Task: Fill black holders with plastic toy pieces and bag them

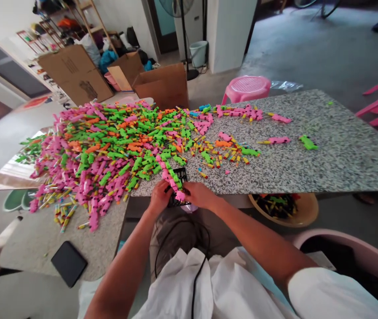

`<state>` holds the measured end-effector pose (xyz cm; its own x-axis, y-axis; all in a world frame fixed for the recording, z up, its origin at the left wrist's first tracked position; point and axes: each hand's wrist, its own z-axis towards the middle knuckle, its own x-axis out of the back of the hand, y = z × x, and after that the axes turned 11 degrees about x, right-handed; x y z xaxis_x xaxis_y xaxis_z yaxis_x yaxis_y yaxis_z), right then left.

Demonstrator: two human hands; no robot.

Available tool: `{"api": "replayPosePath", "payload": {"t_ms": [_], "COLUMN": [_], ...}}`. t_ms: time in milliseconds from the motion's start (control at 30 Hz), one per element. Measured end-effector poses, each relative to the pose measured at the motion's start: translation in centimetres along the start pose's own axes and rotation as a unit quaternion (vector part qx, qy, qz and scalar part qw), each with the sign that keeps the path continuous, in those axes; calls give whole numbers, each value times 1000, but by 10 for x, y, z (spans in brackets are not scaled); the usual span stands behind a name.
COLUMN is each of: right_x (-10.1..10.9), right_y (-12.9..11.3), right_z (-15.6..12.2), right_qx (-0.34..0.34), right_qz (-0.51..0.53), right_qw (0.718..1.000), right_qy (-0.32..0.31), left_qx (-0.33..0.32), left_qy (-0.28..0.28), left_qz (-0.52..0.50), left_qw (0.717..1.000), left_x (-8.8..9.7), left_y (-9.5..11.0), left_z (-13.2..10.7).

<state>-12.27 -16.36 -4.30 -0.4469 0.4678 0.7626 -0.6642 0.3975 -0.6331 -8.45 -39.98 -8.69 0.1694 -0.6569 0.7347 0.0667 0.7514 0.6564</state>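
The person's left hand (pixel 160 195) curls at the left edge of a black openwork plastic tray (pixel 184 174), and the right hand (pixel 198 194) bends in at its right side. The fingertips are partly hidden, so whether either set is clamped or merely resting cannot be told. Between the hands, a slanting row of small knobbly pink and green plastic pieces (pixel 166 174) lies over the tray.

The tray's near end reaches past the table edge, so a loosened or uneven grip could tip it and spill the row toward the lap. A knock from the left wrist might also set the heaped pink, green and orange plastic pieces (pixel 109 146) sliding, since they crowd close to those fingers. The dark thin cable (pixel 193 288) hanging below the hands could snag a forearm.

Beyond and right of the fingers stretches a grey speckled stone-like tabletop (pixel 341 153), scattered with short yellow-and-red sticks (pixel 218 160). Below and right of the right fingers sits a round tan basin (pixel 310 212). Farther ahead stand a pink round plastic stool (pixel 248 85) and an open brown cardboard box (pixel 164 86).
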Motion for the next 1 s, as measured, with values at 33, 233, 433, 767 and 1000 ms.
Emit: {"api": "replayPosePath", "payload": {"t_ms": [33, 233, 433, 767, 1000], "right_x": [0, -4, 26, 60, 40], "right_y": [0, 0, 6, 46, 38], "right_z": [0, 1, 12, 210, 280], "right_qx": [1, 7, 5, -62, -177], "right_qz": [1, 27, 64, -126, -142], "right_qw": [1000, 999, 991, 990, 972], "right_qy": [-3, -21, -119, 5, -56], "left_qx": [1, 3, -7, 10, 13], "left_qy": [1, 4, 7, 27, 20], "left_qz": [0, -6, -20, -14, -9], "left_qw": [1000, 1000, 1000, 1000, 1000], "left_x": [0, 0, 1, 1, 0], "left_y": [1, 6, 8, 12, 9], "left_z": [-1, -4, -7, -21, -21]}}
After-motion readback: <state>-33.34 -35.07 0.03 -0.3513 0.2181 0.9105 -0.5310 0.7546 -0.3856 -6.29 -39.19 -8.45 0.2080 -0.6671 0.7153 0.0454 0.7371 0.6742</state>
